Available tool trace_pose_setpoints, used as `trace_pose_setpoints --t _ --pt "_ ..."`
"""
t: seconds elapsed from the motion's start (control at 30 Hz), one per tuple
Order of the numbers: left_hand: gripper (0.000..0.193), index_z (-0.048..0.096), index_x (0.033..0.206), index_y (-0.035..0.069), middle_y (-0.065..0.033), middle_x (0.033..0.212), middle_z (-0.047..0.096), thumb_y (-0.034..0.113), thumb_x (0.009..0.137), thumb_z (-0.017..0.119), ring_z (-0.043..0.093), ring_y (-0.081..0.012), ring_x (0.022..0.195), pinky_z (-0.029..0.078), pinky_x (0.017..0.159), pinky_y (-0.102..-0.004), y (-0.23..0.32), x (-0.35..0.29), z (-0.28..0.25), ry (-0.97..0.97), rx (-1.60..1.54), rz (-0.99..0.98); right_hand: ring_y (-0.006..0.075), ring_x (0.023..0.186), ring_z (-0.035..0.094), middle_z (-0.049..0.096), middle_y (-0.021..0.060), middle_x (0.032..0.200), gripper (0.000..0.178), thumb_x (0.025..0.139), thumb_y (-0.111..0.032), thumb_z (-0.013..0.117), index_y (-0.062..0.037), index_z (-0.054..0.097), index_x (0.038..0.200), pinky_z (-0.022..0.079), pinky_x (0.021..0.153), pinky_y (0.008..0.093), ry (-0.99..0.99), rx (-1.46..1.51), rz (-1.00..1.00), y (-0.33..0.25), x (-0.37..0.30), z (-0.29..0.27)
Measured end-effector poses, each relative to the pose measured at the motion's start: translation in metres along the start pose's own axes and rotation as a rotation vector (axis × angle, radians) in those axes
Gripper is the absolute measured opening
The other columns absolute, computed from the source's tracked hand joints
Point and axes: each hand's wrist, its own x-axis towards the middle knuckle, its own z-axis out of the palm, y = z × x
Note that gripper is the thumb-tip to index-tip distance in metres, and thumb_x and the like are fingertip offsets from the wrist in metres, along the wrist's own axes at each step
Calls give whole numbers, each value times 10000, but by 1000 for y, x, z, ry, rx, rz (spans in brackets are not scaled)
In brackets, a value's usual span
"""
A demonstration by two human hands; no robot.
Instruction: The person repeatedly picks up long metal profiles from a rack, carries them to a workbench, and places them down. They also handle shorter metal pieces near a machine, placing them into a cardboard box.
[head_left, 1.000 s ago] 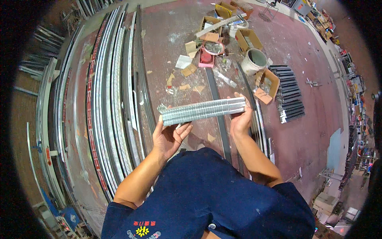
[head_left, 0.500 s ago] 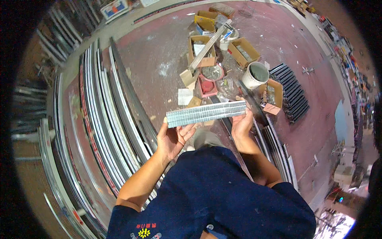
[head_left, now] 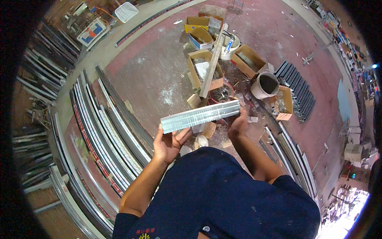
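Note:
Between my two hands I hold a long bar-shaped stack of small silver metal pieces [head_left: 201,116], pressed tightly side by side. It lies slightly tilted in front of my chest, its right end higher. My left hand [head_left: 169,145] supports the left end, thumb on the near corner and fingers curled underneath. My right hand [head_left: 238,122] grips the right end, with its fingers partly hidden behind the stack. Below and beyond the stack, a cardboard piece [head_left: 209,130] and a wooden beam [head_left: 215,59] show on the floor.
Long metal profiles [head_left: 107,147] lie in rows on the left, with more profiles [head_left: 290,147] at the right. Open cardboard boxes [head_left: 248,59], a white bucket [head_left: 264,85] and a bundle of dark bars [head_left: 296,89] stand ahead. A red bowl [head_left: 221,93] sits near the beam.
The stack has moved slightly left within the view, still held by both hands. The floor things ahead have shifted in view, and the boxes and bucket now appear further right and lower.

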Motion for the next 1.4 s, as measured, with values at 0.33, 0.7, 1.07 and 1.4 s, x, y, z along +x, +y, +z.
trace_pose_setpoints --t 0.33,0.7,1.07,1.4 --pt "589 453 1369 74 -159 1358 514 510 975 414 476 -350 1273 337 1113 -505 183 194 -1 -161 126 -398 302 1008 630 631 206 1102 466 906 -240 308 -3 520 1247 523 875 408 351 103 -183 78 106 106" --pt "542 441 1348 67 -155 1334 528 482 1009 356 511 -300 1250 402 1090 -461 240 402 61 -171 531 -778 313 1072 611 606 196 1169 499 907 -246 311 65 503 1248 480 954 419 792 213 -457 122 214 121" --pt "385 498 1253 88 -163 1212 604 379 1008 442 612 -289 1115 542 928 -406 221 599 127 -214 768 -948 304 1087 594 592 184 1204 483 924 -288 353 33 523 1243 442 992 428 1062 328 -697 137 325 126" --pt "381 495 1260 96 -126 1199 626 373 1001 467 629 -299 1093 554 894 -391 151 811 138 -368 1144 -1213 342 1143 561 565 154 1256 472 903 -253 349 -2 485 1279 423 1018 472 1526 462 -824 232 454 97"
